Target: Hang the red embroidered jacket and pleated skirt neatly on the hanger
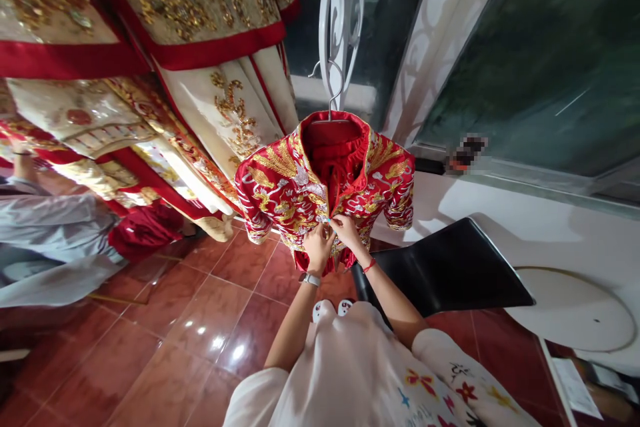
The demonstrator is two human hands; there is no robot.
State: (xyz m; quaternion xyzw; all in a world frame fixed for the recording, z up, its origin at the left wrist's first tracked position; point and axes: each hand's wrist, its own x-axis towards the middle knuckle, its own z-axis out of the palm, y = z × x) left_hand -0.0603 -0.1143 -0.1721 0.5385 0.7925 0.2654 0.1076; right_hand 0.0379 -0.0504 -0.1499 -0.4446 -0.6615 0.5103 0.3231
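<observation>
A short-sleeved red jacket [290, 177] with gold and silver embroidery hangs upright in front of me on a wire hanger [331, 97]. Its collar stands open and shows red lining and gathered red cloth inside. Both my hands are at the jacket's front opening, close together. My left hand [318, 245], with a watch on the wrist, grips the front edge from the left. My right hand [349, 233], a red string bracelet at its wrist, pinches the edge slightly higher. The fingers partly hide the fastening there.
The hanger hooks onto a white scrolled metal stand [334, 13]. Ornate cream, gold and red garments [220, 20] hang at left, with a person in grey clothing [55, 227] beyond. To the right are a black chair [450, 267], a round white table [575, 307] and a window ledge.
</observation>
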